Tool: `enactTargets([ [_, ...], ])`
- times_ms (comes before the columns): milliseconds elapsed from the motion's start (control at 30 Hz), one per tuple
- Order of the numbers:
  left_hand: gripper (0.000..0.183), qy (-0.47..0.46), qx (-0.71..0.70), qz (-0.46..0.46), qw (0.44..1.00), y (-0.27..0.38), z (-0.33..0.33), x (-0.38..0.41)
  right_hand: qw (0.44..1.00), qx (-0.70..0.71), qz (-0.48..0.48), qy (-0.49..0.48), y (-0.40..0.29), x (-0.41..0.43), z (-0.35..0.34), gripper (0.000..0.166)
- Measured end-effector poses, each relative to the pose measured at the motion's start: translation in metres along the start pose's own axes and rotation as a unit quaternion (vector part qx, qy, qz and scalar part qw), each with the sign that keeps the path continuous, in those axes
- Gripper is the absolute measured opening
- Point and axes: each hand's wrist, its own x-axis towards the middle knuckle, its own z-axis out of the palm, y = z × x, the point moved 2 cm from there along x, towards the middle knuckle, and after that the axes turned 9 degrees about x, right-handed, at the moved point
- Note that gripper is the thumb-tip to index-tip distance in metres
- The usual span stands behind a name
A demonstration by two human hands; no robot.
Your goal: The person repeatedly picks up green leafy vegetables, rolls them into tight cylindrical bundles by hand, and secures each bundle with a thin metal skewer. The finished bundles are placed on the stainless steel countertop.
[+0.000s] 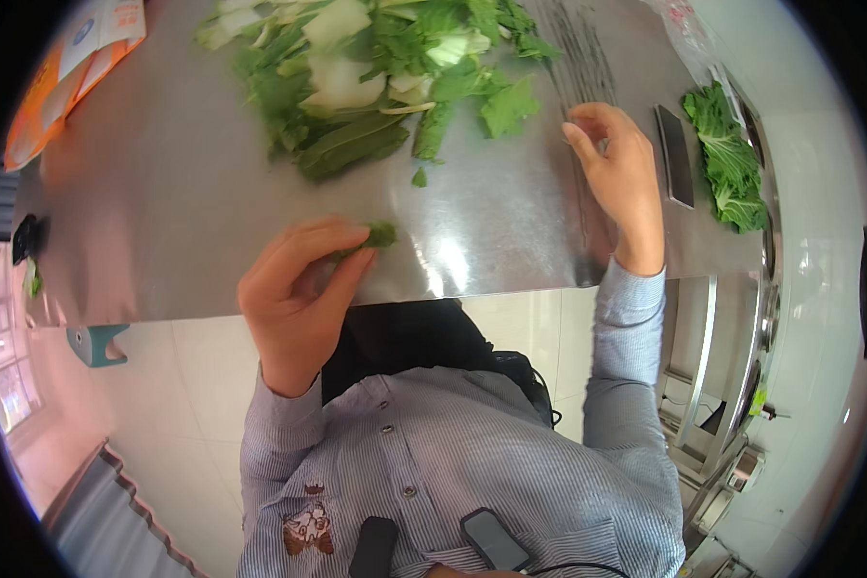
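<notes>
Near the front edge of the steel table (188, 246), my left hand (296, 289) pinches a small piece of green leaf (382, 233) between thumb and fingertips. My right hand (613, 170) is over the table's right part, thumb and fingers loosely curled and apart, with nothing visible between them. A heap of torn leafy greens (376, 72) with pale, wide stems spreads across the far middle of the table. At its near side lie a dark green leaf (354, 144) and a short green stalk piece (432, 134). A tiny leaf scrap (420, 177) rests just below.
A dark flat phone-like object (674, 155) and a crinkled green leaf (726, 159) lie at the right. Clear plastic (683, 36) is behind them. An orange and white bag (79, 65) stands far left, a black object (25, 238) nearer. Below is a teal stool (100, 344).
</notes>
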Motion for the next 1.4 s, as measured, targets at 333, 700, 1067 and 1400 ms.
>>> enactTargets([
  [333, 0.018, 0.105, 0.003, 0.003, 0.994, -0.007, -0.006, 0.006, 0.998, 0.043, 0.052, -0.017, 0.010, -0.005, -0.002, 0.011],
  [700, 0.020, 0.133, 0.068, -0.030, 0.988, -0.006, -0.024, 0.012, 0.922, 0.325, -0.152, -0.146, -0.066, -0.117, 0.002, 0.015],
  [1067, 0.018, 0.178, 0.059, -0.027, 0.982, -0.008, -0.032, 0.010, 0.928, 0.264, -0.176, -0.196, -0.068, -0.134, 0.016, 0.018],
  [1400, 0.018, 0.143, 0.071, -0.036, 0.986, -0.004, -0.029, 0.008, 0.927, 0.255, -0.190, -0.197, -0.066, -0.134, 0.018, 0.019],
])
